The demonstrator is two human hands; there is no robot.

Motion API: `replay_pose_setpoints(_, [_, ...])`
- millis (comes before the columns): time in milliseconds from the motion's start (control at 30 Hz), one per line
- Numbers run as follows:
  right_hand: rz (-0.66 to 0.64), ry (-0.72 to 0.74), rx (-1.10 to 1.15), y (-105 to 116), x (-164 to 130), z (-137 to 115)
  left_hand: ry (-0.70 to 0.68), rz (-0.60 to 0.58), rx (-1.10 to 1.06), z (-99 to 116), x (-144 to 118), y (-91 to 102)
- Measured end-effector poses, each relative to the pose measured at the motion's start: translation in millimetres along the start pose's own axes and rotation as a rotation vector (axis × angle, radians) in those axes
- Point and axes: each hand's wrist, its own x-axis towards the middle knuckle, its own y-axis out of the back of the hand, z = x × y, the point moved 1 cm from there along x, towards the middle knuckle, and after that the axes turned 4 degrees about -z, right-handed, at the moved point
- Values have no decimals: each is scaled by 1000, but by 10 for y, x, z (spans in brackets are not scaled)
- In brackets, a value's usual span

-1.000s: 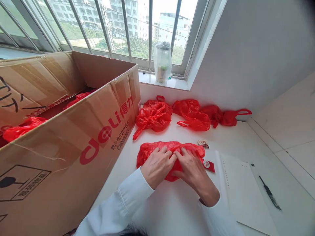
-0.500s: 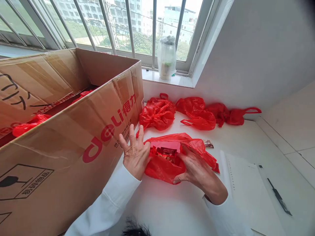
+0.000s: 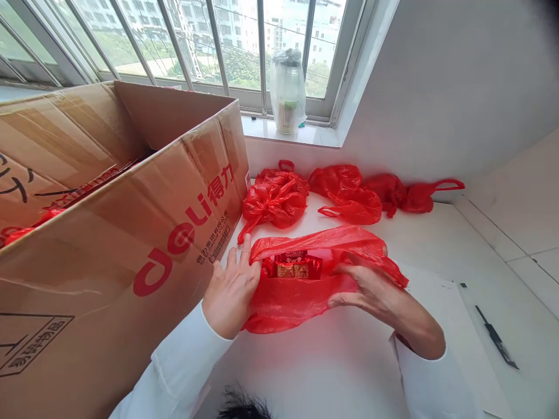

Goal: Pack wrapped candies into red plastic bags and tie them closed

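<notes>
Holding the red bag (image 3: 305,291) open on the white bench (image 3: 332,372), head view: left hand (image 3: 231,291) grips the mouth's left edge beside the box (image 3: 131,233), right hand (image 3: 371,288) has its fingers pinched on the right edge. Snack packets (image 3: 292,265) show inside. Best to keep both edges taut and apart, and low, so nothing spills. Tied bags (image 3: 275,198) lie behind.

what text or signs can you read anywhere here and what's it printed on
"deli" in red letters: side of the cardboard box.
"得力" in red: same side, right of the logo.
Smaller black print with a barcode under the logo: too small to read.
Boxed handling sign with characters at the lower left corner: cut off, unreadable.
Black handwritten strokes on the box flap: illegible.
Gold lettering on the packets in the open red bag: too blurred.
</notes>
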Motion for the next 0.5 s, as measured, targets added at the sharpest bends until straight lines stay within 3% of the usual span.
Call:
replay_pose_setpoints(100, [-74,61,-140,-71,111,-46,-71,50,-66,39,-67,5])
replay_pose_setpoints(267, [-242,135,-439,-319,217,-153,-246,354,-107,193,-195,249])
replay_pose_setpoints(333, [-339,131,-434,-390,186,-192,-382,405,-141,311,-172,330])
replay_pose_setpoints(433, [-416,86,-425,-439,130,-209,-520,184,-174,453,-76,269])
replay_pose_setpoints(500, [-411,67,-447,-429,111,-187,-473,34,-158,467,-28,143])
